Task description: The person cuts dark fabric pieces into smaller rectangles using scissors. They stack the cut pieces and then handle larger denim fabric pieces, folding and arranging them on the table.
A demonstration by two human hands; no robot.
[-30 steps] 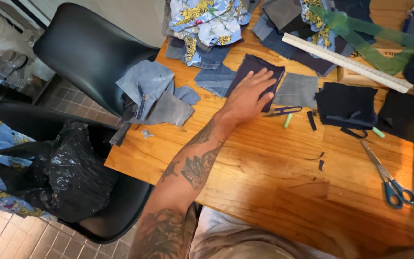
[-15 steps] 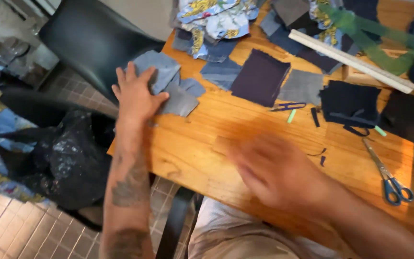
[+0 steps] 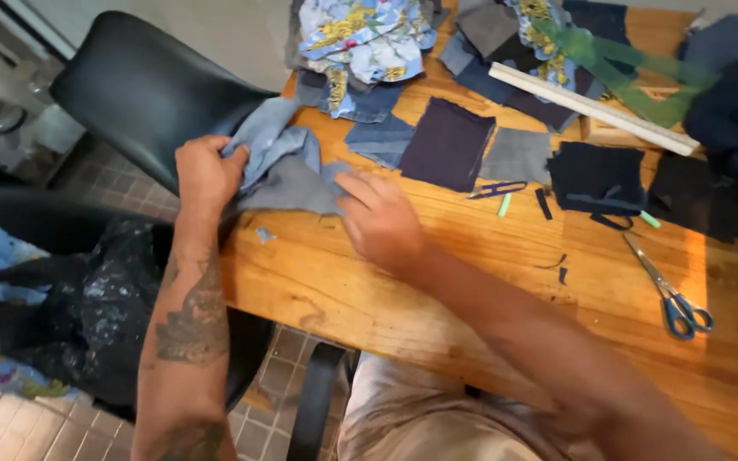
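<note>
A bundle of light denim scraps (image 3: 279, 166) lies at the left corner of the wooden table (image 3: 437, 282), partly over the edge beside a black chair (image 3: 143, 85). The scraps are grasped by the left hand (image 3: 207, 175), whose fingers are closed into the crumpled upper part of the cloth. The right hand (image 3: 377, 220) is laid on the scraps' right edge with fingers spread flat; it is blurred, so whether anything is pinched cannot be told. Just right of the scraps, a dark navy patch (image 3: 448, 143) and a grey patch (image 3: 516, 156) are laid flat, with small snips (image 3: 499, 189) below them. A stack of black patches (image 3: 598, 177) is set further right, and blue-handled scissors (image 3: 670, 288) are placed well apart near the right edge. A ruler (image 3: 593, 108) is laid slantwise over the heaped fabric at the table's far side.
</note>
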